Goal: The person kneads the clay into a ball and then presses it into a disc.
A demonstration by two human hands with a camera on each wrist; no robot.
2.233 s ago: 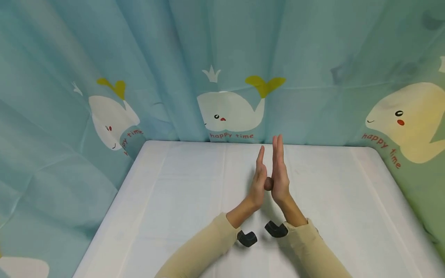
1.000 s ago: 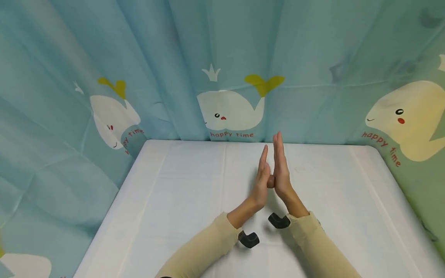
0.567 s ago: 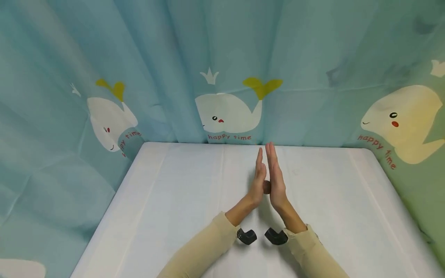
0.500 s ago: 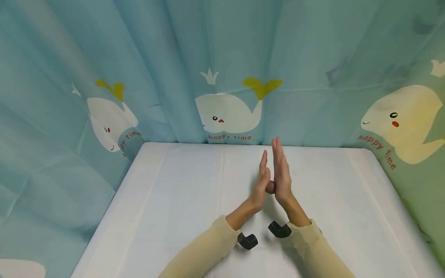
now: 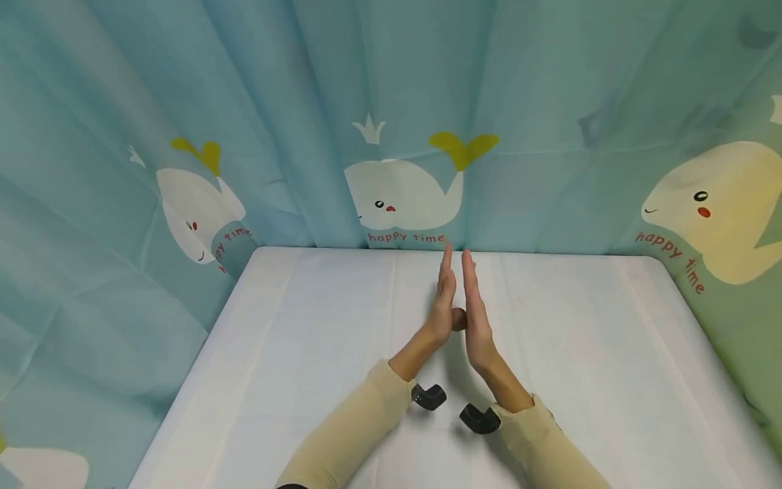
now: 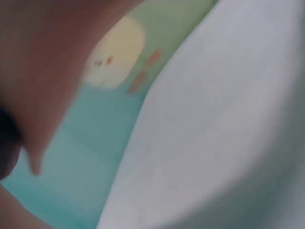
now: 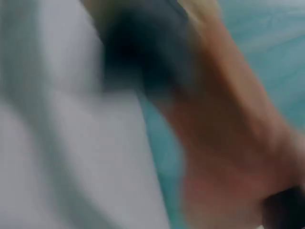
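Between the two palms, in the head view, sits a small brown ball [image 5: 459, 319]; its material is hard to tell, and the palms partly cover it. My left hand [image 5: 442, 307] presses on it from the left, fingers straight and pointing away from me. From the right, my right hand [image 5: 479, 329] lies flat against it, fingers also extended. Both hands are held upright over the white table, fingertips close together but apart. In the left wrist view my left hand [image 6: 52, 57] is blurred, and in the right wrist view my right hand [image 7: 228, 157] is blurred too.
A white-topped table [image 5: 318, 326] spreads under the hands. Behind and along its sides hangs a blue-green curtain [image 5: 293, 136] printed with whales. A black wrist device [image 5: 430, 397] sits at the left cuff, and another black device [image 5: 480, 419] at the right cuff.
Over these frames the palms slide back and forth against each other with the ball between them. Since half a second ago, the left hand has moved forward, the right hand back, and everything slightly left.
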